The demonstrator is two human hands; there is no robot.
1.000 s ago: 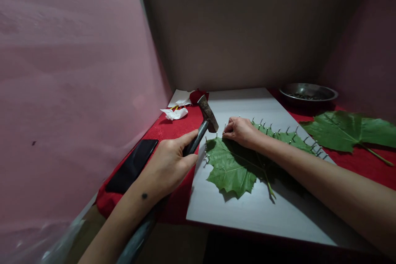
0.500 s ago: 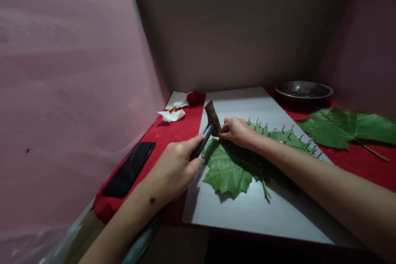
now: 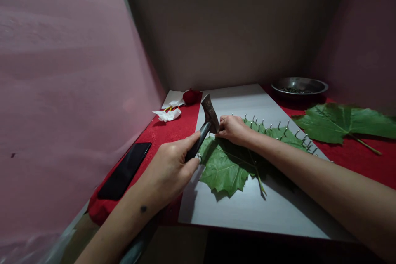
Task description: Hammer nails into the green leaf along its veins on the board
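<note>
My left hand point(image 3: 171, 167) is wrapped round the dark handle of a hammer point(image 3: 210, 112). Its worn metal head is right beside the fingertips of my right hand point(image 3: 235, 129). Those fingertips are pinched at the far edge of a green lobed leaf point(image 3: 225, 173), on what looks like a nail, mostly hidden by the hammer head. The leaf lies on a pale board point(image 3: 232, 99), its stem toward me. Several upright nails point(image 3: 271, 126) line its far and right edges, and a few stand at its left. My right forearm covers part of the leaf.
A metal bowl point(image 3: 299, 86) of nails stands at the back right on red cloth point(image 3: 365, 163). Nearer lies a second green leaf point(image 3: 343, 121). At left are a black phone point(image 3: 125, 171), white tissue point(image 3: 168, 115) and a red flower point(image 3: 191, 96). Walls enclose the back and sides.
The whole view has shifted slightly, so things sit a little farther left and higher. The hammer head remains close to my right fingertips, and both hands keep their grips.
</note>
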